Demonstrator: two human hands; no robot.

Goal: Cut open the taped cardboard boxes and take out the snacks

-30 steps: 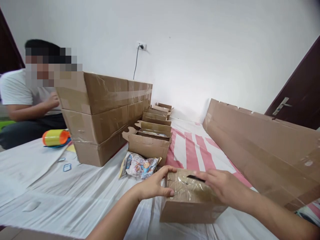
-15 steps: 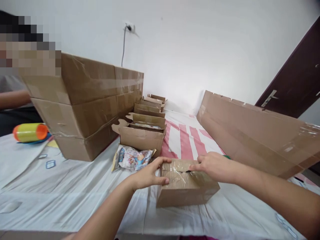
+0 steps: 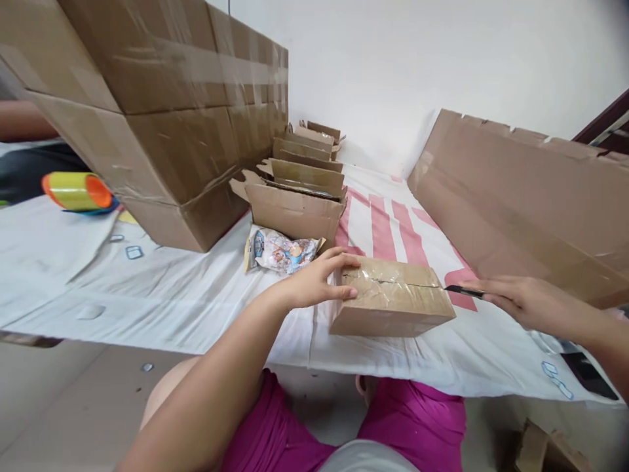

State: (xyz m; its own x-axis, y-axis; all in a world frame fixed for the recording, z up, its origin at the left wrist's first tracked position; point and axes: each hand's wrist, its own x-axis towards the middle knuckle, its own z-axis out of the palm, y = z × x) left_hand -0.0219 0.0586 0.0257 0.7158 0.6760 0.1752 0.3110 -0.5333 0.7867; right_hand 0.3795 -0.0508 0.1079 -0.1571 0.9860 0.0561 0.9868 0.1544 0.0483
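A small taped cardboard box [image 3: 393, 305] lies on the cloth-covered table in front of me, with a slit running along its taped top seam. My left hand [image 3: 324, 282] grips the box's left end, thumb on top and fingers over the far edge. At the opposite end, my right hand [image 3: 521, 301] is closed round a dark, slim utility knife [image 3: 466, 291], whose tip points at the end of the slit. Just beyond my left hand lies a printed snack packet [image 3: 285, 251], against several open cardboard boxes [image 3: 295, 210] standing in a row.
Large taped cartons [image 3: 181, 151] are stacked at the left. A big cardboard panel [image 3: 521, 210] stands at the right. A yellow and orange cylinder [image 3: 76, 191] sits near another person's arm [image 3: 24, 121]. A dark flat phone-like object [image 3: 588, 375] lies at the table's right edge.
My right hand has moved right, from the top of the box to past its right end, and the knife now shows. The slit is longer. My view has tilted down.
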